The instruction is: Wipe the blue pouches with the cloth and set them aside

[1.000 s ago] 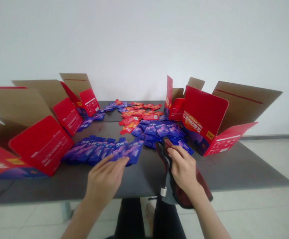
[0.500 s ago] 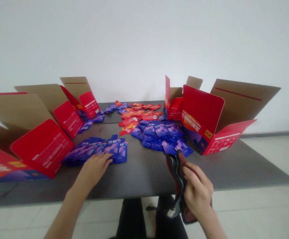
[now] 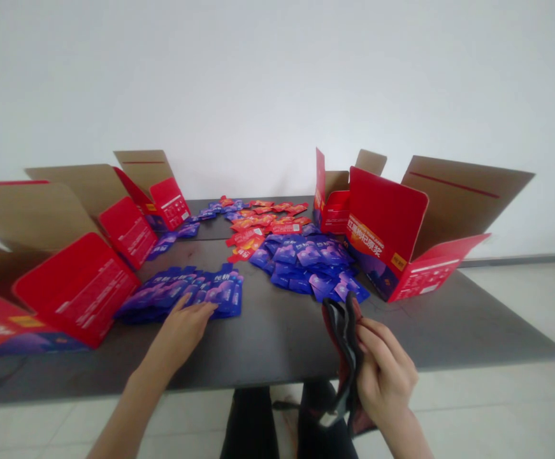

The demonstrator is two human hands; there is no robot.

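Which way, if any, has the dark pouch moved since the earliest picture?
Yes: judged against the nearer red box on the right, the dark pouch, held in the right hand, has moved rightward and back toward the camera.

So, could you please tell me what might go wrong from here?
The right hand holds the dark pouch partly beyond the front edge of the table, so a slip could drop it on the floor.

The left hand is at an overlapping row of blue sachets; a nudge might slide them apart.

Red sachets lie against the blue pile, so the two kinds could get mixed.
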